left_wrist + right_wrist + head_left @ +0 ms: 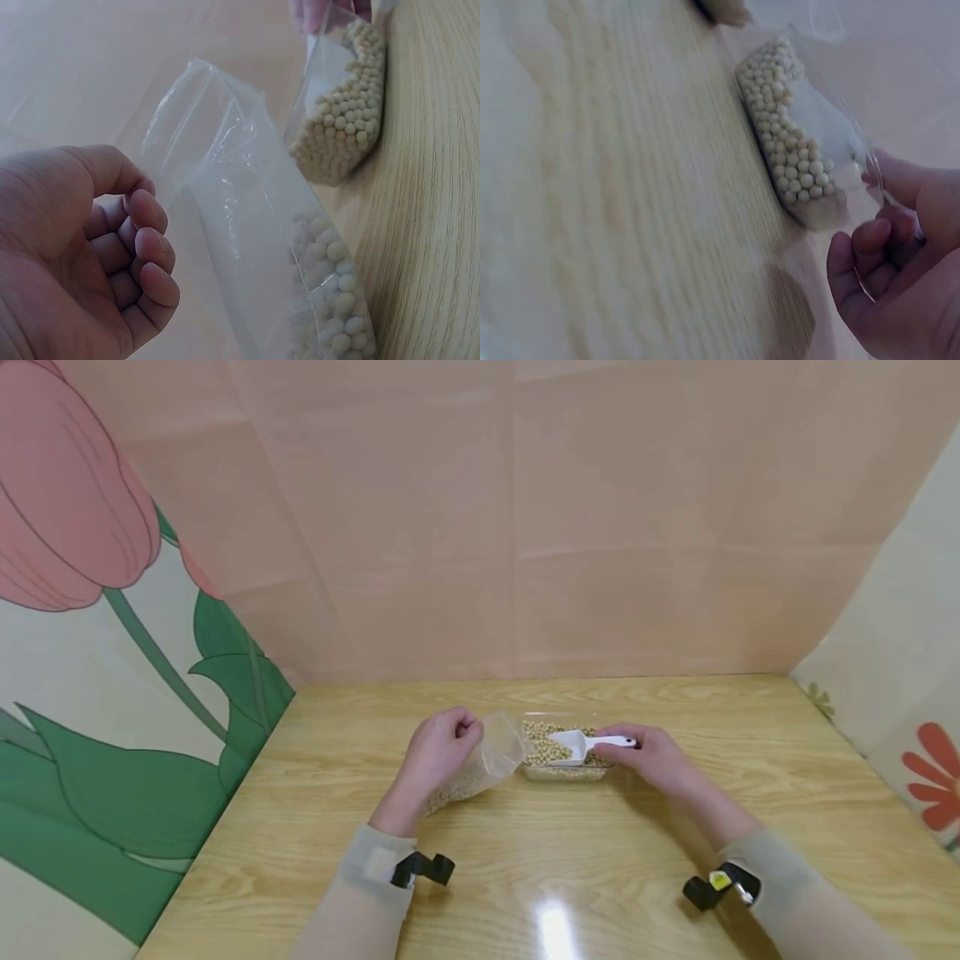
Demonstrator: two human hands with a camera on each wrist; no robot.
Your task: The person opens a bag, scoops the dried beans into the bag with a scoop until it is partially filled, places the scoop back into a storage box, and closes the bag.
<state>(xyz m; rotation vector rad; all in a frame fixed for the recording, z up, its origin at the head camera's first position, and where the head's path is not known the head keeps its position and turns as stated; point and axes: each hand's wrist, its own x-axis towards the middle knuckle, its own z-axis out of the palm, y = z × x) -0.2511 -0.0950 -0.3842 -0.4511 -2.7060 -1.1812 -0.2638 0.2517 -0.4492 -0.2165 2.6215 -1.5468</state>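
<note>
A clear rectangular container (567,773) stands on the table with pale round beans (542,748) inside, likely soybeans. My right hand (643,752) grips the handle of a white scoop (573,746), whose blade lies among the beans, its open end facing left. Left of the container, a clear plastic bag (491,758) leans with more beans (337,300) in its lower part, its mouth gaping towards the container. With curled fingers, my left hand (446,747) pinches the bag's upper edge. In the left wrist view its fingertips (154,281) are bent towards the palm beside the film.
The wood-grain table (480,877) runs back to a plain pinkish backdrop (480,527). A panel with a printed tulip (67,485) borders the left side, and another with a red flower (937,777) the right. Each wrist wears a small black camera (423,868).
</note>
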